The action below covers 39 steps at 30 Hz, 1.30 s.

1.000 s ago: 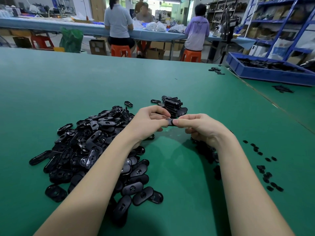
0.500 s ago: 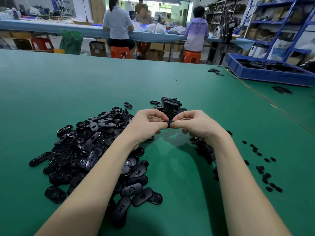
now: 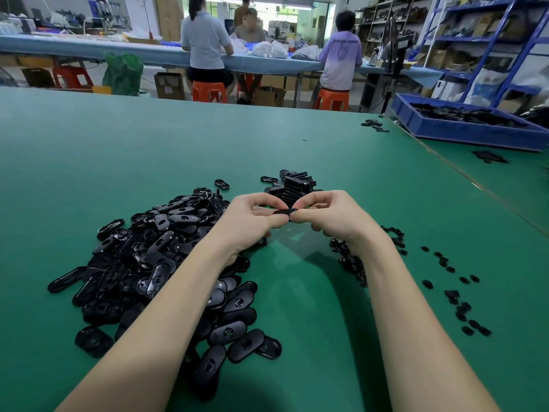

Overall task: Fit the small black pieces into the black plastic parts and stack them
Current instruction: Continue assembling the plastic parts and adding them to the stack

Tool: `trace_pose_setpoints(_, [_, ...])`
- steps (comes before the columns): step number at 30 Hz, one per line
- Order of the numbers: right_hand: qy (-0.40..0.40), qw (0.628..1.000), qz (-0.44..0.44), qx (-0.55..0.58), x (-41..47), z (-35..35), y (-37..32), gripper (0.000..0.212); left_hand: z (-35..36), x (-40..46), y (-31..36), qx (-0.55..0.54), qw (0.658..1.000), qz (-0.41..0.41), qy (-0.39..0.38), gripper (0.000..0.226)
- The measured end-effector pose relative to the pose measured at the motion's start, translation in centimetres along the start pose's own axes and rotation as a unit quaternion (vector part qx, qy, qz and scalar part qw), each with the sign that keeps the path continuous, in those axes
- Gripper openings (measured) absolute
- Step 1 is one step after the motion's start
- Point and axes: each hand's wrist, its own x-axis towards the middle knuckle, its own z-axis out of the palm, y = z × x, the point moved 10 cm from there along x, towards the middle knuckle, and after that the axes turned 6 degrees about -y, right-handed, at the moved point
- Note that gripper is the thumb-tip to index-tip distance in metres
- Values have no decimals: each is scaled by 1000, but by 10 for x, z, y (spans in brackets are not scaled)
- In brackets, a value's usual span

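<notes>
My left hand [image 3: 252, 215] and my right hand [image 3: 332, 215] meet above the green table [image 3: 148, 150], and both pinch one black oval plastic part [image 3: 284, 212] between thumbs and fingertips. Whether a small piece sits in it is hidden by my fingers. A large loose pile of black oval parts [image 3: 154, 263] lies under and left of my left forearm. Just behind my hands stands a stack of black parts [image 3: 294, 185]. Small black pieces [image 3: 454, 295] are scattered to the right of my right forearm, with more of them [image 3: 350, 260] beside the wrist.
A blue bin [image 3: 463, 132] with black parts sits at the far right, past a seam in the table. A few stray black parts [image 3: 374, 125] lie near the far edge. Three people sit on orange stools at a long table behind.
My hands have drawn closer together and risen slightly toward the stack. Both thumbs now press on the black part, which showed more plainly between my fingertips one second ago.
</notes>
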Motion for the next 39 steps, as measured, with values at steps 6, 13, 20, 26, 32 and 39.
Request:
trace_pose_setpoints(6, [18, 1000, -17, 0, 2, -3, -2, 9, 4, 1, 2, -6, 1000, 9, -11, 13])
trace_pose_setpoints(13, [33, 998, -46, -10, 0, -2, -4, 12, 5, 2, 1, 13, 1000, 2, 3, 15])
trace_pose_setpoints(20, [37, 997, -55, 42, -1, -3, -4, 13, 6, 3, 0, -65, 998, 11, -24, 16])
trace_pose_setpoints(26, [31, 997, -55, 51, -1, -2, -6, 12, 8, 4, -2, -132, 990, 6, -41, 17])
trace_pose_setpoints(32, [34, 997, -61, 34, -1, -1, -7, 16, 6, 3, -4, -81, 997, -1, -15, 16])
trace_pose_setpoints(39, [22, 995, -92, 3, -7, -2, -14, 19, 5, 3, -6, -108, 994, -8, 9, 16])
